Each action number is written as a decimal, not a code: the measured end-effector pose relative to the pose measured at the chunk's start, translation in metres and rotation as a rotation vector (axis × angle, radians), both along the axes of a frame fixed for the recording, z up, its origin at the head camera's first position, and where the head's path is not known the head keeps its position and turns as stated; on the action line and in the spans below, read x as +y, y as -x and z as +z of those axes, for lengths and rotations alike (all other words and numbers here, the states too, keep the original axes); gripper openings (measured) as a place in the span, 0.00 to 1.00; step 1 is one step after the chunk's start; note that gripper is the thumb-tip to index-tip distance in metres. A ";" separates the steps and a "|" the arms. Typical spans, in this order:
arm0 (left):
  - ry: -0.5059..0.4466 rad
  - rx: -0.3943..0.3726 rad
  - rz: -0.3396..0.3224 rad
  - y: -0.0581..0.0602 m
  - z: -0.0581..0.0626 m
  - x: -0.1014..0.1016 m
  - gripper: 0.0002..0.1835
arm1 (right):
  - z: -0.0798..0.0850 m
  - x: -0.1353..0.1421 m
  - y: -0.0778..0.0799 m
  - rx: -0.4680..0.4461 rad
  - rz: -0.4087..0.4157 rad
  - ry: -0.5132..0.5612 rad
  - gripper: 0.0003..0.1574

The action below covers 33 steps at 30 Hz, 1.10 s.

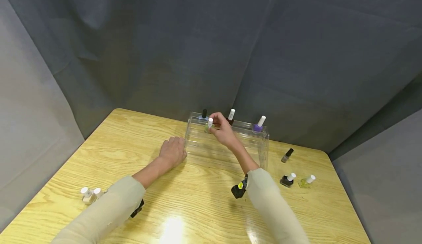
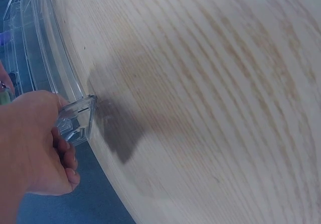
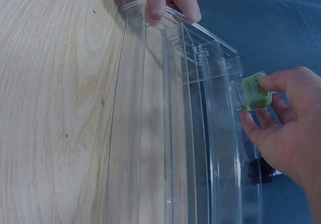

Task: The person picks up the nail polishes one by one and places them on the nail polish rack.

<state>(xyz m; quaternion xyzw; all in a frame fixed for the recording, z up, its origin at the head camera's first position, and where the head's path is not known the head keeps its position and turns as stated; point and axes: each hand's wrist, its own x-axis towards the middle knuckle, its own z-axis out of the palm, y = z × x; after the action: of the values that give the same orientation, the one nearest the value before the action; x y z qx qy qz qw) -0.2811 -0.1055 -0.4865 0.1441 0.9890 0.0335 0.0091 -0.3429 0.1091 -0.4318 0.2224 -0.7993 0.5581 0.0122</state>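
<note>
Fingers [image 3: 252, 127] and thumb of the right hand [image 1: 224, 129] are pinching a small pale-green bottle with a white cap [image 1: 210, 125], the gap being only as wide as the bottle. It is at the upper tier of a clear, stepped plastic rack [image 3: 173, 108], near the left end; whether its base touches the tier, one cannot tell. Just beside it stands a light-blue bottle with a black cap [image 1: 203, 117], which could be knocked if the green one came down too near. A base set only partly over the ledge could also tip. Left hand [image 1: 173, 151] grips the rack's left end with curled fingers; should this hold loosen, a push might slide the rack and shake the bottles. Along the upper row stand a dark-red bottle with a white cap [image 1: 231, 117], close enough to the right hand to be brushed, and, well apart, a purple bottle with a white cap [image 1: 258, 125]. Beneath lies a yellow wood-grain table [image 1: 132, 134].
</note>
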 end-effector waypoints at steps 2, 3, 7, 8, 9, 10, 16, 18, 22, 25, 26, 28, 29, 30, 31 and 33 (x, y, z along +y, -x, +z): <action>-0.010 -0.001 0.003 0.000 0.001 0.000 0.14 | -0.001 -0.004 0.002 -0.007 -0.007 -0.009 0.21; -0.007 -0.004 0.005 0.000 0.001 0.001 0.14 | -0.002 -0.006 0.003 -0.005 -0.011 -0.013 0.21; -0.001 -0.006 -0.001 -0.001 0.002 0.002 0.14 | -0.005 -0.011 0.006 -0.008 -0.024 -0.040 0.22; 0.002 -0.003 -0.002 -0.001 0.002 0.002 0.14 | -0.005 -0.013 0.007 -0.007 -0.028 -0.048 0.23; 0.005 0.000 -0.003 -0.001 0.002 0.002 0.14 | -0.006 -0.014 0.008 -0.005 -0.034 -0.057 0.23; 0.009 0.004 -0.005 -0.001 0.003 0.002 0.14 | -0.006 -0.014 0.009 -0.004 -0.040 -0.068 0.23; 0.064 0.035 -0.025 -0.002 0.002 0.004 0.14 | -0.013 -0.015 0.011 -0.007 -0.071 -0.120 0.22; 0.069 0.036 -0.028 -0.003 0.001 0.004 0.14 | -0.015 -0.014 0.010 -0.022 -0.076 -0.131 0.23; 0.051 0.033 -0.027 -0.004 0.000 0.004 0.13 | -0.018 -0.014 0.009 -0.023 -0.077 -0.139 0.23; 0.064 0.035 -0.028 -0.004 0.000 0.004 0.14 | -0.019 -0.016 0.009 -0.015 -0.073 -0.125 0.23; 0.074 0.035 -0.028 -0.004 0.001 0.004 0.14 | -0.019 -0.017 0.009 -0.013 -0.073 -0.123 0.23; 0.080 0.040 -0.029 -0.004 0.001 0.004 0.14 | -0.019 -0.018 0.009 -0.007 -0.071 -0.118 0.23; 0.080 0.042 -0.031 -0.005 0.001 0.004 0.14 | -0.020 -0.019 0.009 -0.006 -0.071 -0.118 0.23; 0.081 0.043 -0.032 -0.005 0.001 0.004 0.14 | -0.020 -0.019 0.009 -0.006 -0.073 -0.120 0.23; 0.077 0.045 -0.033 -0.005 0.001 0.005 0.14 | -0.020 -0.019 0.009 -0.006 -0.076 -0.123 0.23; 0.075 0.048 -0.036 -0.006 0.001 0.005 0.14 | -0.021 -0.018 0.008 -0.008 -0.080 -0.126 0.23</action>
<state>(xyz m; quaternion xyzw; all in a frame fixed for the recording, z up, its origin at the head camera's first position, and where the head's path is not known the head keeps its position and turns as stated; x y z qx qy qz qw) -0.2756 -0.1001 -0.4852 0.1620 0.9867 -0.0071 -0.0088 -0.3514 0.0906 -0.4531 0.1883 -0.8412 0.5066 0.0170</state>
